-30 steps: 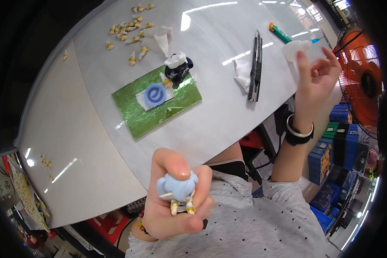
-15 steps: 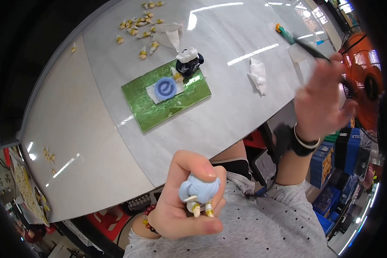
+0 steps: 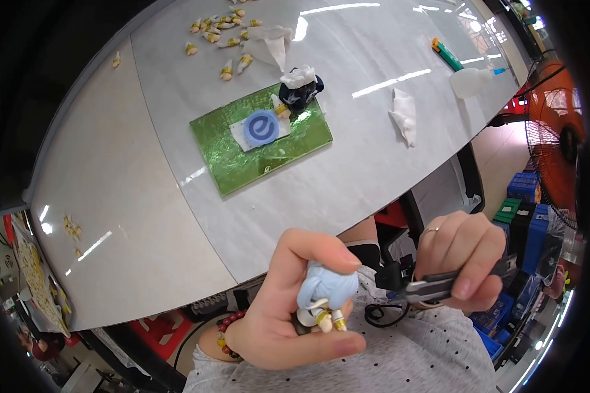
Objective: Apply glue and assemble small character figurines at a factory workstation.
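My left hand is closed around a small figurine with pale blue hair. Its two little legs, white with gold bands and cream feet, stick out between my fingers and thumb. To the right, my right hand grips a dark grey utility knife, its front end pointing left toward the figurine but apart from it. Beyond my hands on the table lies a green board. It bears a round blue piece with a dark swirl, a leg piece and a dark tub stuffed with white tissue.
Several loose leg pieces lie at the back of the table, beside a crumpled tissue. Another folded tissue, a green cutter and a white squeeze bottle are on the right. An orange fan stands beyond the table edge.
My right hand has come down from the table's right side to beside the figurine, with the knife in it. My left hand has shifted slightly right, still gripping the figurine.
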`<action>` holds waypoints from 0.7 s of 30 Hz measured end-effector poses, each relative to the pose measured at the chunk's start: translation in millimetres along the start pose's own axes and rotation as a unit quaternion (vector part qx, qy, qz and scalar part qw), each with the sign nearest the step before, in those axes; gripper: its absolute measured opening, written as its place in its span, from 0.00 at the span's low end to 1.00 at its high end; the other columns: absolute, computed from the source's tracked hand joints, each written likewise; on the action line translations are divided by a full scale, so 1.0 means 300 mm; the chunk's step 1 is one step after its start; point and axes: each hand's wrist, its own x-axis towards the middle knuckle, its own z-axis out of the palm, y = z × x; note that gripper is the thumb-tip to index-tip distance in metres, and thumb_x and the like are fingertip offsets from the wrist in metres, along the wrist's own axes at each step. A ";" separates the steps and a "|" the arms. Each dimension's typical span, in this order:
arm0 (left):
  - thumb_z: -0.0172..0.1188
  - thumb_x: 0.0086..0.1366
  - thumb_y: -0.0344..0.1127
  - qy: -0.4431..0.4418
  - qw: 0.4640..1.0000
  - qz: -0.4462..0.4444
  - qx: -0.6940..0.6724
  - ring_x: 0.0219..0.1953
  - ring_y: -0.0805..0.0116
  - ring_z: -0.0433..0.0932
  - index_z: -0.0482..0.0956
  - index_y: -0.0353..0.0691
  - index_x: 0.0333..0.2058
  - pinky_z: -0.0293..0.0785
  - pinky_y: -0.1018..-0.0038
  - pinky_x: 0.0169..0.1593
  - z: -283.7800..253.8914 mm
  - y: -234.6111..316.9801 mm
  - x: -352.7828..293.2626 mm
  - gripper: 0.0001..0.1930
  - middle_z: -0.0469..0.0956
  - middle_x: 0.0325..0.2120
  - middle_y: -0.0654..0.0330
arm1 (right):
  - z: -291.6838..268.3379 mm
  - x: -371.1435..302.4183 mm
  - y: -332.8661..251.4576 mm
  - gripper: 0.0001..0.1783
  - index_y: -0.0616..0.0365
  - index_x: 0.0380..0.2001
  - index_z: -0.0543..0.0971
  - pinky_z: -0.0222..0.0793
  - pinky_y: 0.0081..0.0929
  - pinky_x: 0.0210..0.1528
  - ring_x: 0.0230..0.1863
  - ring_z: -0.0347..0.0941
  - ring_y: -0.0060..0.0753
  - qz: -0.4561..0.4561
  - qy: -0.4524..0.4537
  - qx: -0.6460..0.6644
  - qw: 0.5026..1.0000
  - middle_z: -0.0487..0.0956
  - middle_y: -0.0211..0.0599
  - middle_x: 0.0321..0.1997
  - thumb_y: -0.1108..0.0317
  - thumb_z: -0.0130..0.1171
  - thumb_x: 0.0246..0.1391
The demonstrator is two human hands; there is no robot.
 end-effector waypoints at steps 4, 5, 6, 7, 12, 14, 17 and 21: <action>0.60 0.49 0.22 -0.024 0.999 0.021 0.034 0.30 0.82 0.60 0.53 0.38 0.47 0.57 0.85 0.33 -0.020 -0.016 0.000 0.30 0.60 0.33 0.64 | -0.003 -0.015 0.029 0.13 0.70 0.23 0.75 0.53 0.19 0.08 0.07 0.60 0.25 0.046 -0.001 -0.012 0.999 0.70 0.37 0.11 0.67 0.59 0.44; 0.60 0.49 0.22 -0.030 0.998 0.033 0.046 0.32 0.82 0.60 0.52 0.38 0.47 0.57 0.84 0.36 -0.019 -0.018 0.008 0.30 0.60 0.35 0.63 | -0.003 -0.017 0.032 0.13 0.70 0.23 0.75 0.53 0.19 0.08 0.07 0.61 0.25 0.060 -0.006 0.003 0.998 0.70 0.37 0.10 0.67 0.58 0.43; 0.60 0.50 0.22 -0.038 0.997 0.045 0.059 0.35 0.81 0.59 0.52 0.38 0.48 0.56 0.84 0.39 -0.016 -0.020 0.012 0.30 0.59 0.37 0.63 | -0.002 -0.016 0.027 0.11 0.71 0.23 0.74 0.53 0.20 0.08 0.07 0.62 0.26 0.077 -0.015 0.005 0.997 0.71 0.39 0.11 0.69 0.57 0.42; 0.60 0.50 0.22 -0.039 0.997 0.044 0.057 0.35 0.81 0.59 0.52 0.38 0.48 0.56 0.84 0.39 -0.015 -0.021 0.012 0.30 0.59 0.37 0.63 | 0.002 -0.018 0.025 0.11 0.71 0.23 0.74 0.53 0.20 0.08 0.07 0.62 0.26 0.078 -0.014 0.003 0.997 0.71 0.39 0.11 0.69 0.57 0.42; 0.64 0.42 0.19 0.023 0.999 0.018 0.043 0.16 0.80 0.62 0.53 0.44 0.43 0.58 0.86 0.18 0.010 -0.016 0.021 0.34 0.64 0.24 0.55 | -0.007 -0.021 0.043 0.11 0.72 0.23 0.74 0.54 0.22 0.09 0.08 0.61 0.26 0.120 -0.008 0.044 0.992 0.71 0.41 0.11 0.70 0.56 0.42; 0.64 0.42 0.19 -0.003 0.997 0.025 0.070 0.16 0.80 0.62 0.52 0.44 0.44 0.57 0.86 0.18 -0.005 -0.017 0.027 0.34 0.64 0.24 0.55 | -0.013 -0.013 0.047 0.11 0.71 0.22 0.74 0.55 0.21 0.10 0.08 0.62 0.26 0.147 -0.009 0.064 0.987 0.71 0.42 0.12 0.70 0.57 0.41; 0.64 0.41 0.18 -0.026 0.996 0.019 0.082 0.16 0.80 0.62 0.52 0.43 0.44 0.56 0.86 0.17 -0.018 -0.014 0.032 0.34 0.64 0.25 0.55 | -0.026 0.013 0.045 0.09 0.70 0.19 0.75 0.57 0.20 0.13 0.11 0.64 0.26 0.139 -0.021 0.006 0.990 0.72 0.43 0.12 0.72 0.57 0.37; 0.63 0.41 0.17 -0.040 0.996 -0.022 0.074 0.17 0.80 0.62 0.54 0.41 0.44 0.55 0.86 0.18 -0.010 0.008 0.037 0.33 0.64 0.25 0.55 | -0.034 0.043 0.032 0.05 0.68 0.16 0.75 0.59 0.19 0.14 0.13 0.66 0.27 0.144 -0.075 -0.042 0.986 0.74 0.42 0.15 0.75 0.56 0.32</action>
